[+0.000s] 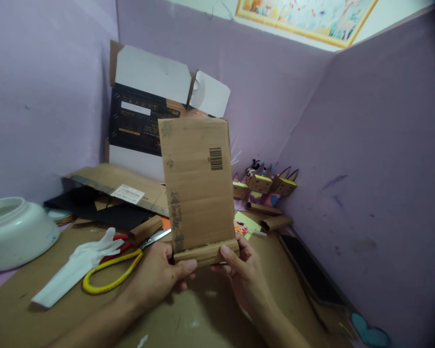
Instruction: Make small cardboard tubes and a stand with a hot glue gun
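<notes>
A flat brown cardboard piece [199, 188] with a printed barcode stands upright in front of me, held in both hands above the table. Along its lower edge runs a rolled cardboard strip [206, 254]. My left hand [168, 268] pinches the left end of that strip, thumb on the near face. At the right end, my right hand [241, 263] grips it with the thumb pressed on top. Some fingers of each hand are hidden behind the cardboard. Left of my left hand lie scissors [112, 276] with yellow and red handles, beside a white glove [83, 268].
A white pot [18, 234] stands at the left. Behind are an opened black-and-white box [148, 67] and a labelled cardboard sheet [112, 179]. Small cardboard figures [261, 183] and cardboard tubes [275, 223] sit at the back right. A dark flat panel [311, 270] lies along the right wall.
</notes>
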The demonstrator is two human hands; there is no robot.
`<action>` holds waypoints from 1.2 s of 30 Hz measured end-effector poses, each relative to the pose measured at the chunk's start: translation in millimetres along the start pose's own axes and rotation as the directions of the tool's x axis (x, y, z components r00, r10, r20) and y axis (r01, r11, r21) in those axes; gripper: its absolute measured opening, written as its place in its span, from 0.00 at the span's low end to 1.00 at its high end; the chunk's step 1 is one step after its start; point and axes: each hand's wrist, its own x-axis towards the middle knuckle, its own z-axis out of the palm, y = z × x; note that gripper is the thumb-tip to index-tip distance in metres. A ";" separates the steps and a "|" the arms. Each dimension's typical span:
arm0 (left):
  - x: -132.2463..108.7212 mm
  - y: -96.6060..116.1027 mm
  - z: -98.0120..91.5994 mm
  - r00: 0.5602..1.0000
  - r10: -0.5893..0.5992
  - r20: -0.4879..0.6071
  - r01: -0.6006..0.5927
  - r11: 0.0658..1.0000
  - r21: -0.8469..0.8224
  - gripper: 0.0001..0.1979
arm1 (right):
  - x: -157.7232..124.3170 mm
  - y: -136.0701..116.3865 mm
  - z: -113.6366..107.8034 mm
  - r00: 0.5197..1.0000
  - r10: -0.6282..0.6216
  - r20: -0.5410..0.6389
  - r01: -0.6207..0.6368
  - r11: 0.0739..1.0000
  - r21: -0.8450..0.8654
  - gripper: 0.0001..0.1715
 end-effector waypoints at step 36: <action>-2.8 0.1 7.2 0.997 0.030 -0.069 -0.033 0.998 -0.048 0.20 | -2.9 -0.7 3.8 0.999 -0.016 -0.048 0.019 0.998 0.061 0.24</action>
